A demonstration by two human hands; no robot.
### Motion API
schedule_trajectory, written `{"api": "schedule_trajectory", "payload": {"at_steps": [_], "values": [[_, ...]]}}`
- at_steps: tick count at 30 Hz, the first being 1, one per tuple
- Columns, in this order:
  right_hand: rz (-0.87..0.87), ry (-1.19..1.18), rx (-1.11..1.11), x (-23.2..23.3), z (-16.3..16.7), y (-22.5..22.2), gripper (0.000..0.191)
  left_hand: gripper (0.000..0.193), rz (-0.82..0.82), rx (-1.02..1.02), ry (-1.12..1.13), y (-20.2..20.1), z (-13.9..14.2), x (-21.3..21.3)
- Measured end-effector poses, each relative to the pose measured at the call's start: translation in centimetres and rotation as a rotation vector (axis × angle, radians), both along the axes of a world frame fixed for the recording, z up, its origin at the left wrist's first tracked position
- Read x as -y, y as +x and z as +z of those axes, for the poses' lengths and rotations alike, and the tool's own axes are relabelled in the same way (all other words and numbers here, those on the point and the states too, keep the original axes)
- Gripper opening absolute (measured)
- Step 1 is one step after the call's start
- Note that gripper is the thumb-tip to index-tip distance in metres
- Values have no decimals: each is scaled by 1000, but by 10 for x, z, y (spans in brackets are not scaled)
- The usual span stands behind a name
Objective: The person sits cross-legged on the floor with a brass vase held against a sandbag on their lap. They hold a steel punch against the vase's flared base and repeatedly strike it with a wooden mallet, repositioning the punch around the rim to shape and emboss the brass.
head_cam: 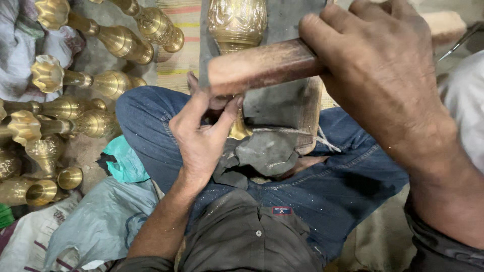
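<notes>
I sit cross-legged in blue jeans. My right hand (378, 75) is raised close to the camera, gripping a worn wooden handle (262, 65) that points left. My left hand (201, 136) rests on my lap with thumb and fingers pinched on something small that the handle hides. It sits against the narrow stem of an engraved brass vase (237, 22). The vase lies on a dark block (282, 100) bedded on grey pitch-like material (264, 153) between my knees.
Several brass vases (121, 43) with fluted mouths lie on the floor at left. A teal cloth (126, 161) and grey plastic sacks (96, 216) lie beside my left knee. A striped mat (176, 50) is spread under the work.
</notes>
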State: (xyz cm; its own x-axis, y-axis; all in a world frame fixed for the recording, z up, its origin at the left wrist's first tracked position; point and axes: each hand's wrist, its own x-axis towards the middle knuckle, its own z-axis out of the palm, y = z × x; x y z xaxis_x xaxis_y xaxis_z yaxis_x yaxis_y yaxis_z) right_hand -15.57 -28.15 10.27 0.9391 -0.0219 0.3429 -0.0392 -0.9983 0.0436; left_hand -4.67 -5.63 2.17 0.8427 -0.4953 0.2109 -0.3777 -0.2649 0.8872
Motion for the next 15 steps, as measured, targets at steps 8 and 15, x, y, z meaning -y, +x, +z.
{"api": "schedule_trajectory", "payload": {"at_steps": [8, 15], "values": [[41, 195, 55, -1, -2, -1, 33, 26, -80, 146, 2, 0, -7, -6], [54, 234, 61, -1, -7, -6, 34, 27, -165, 349, 31, -3, -2, -9]]}}
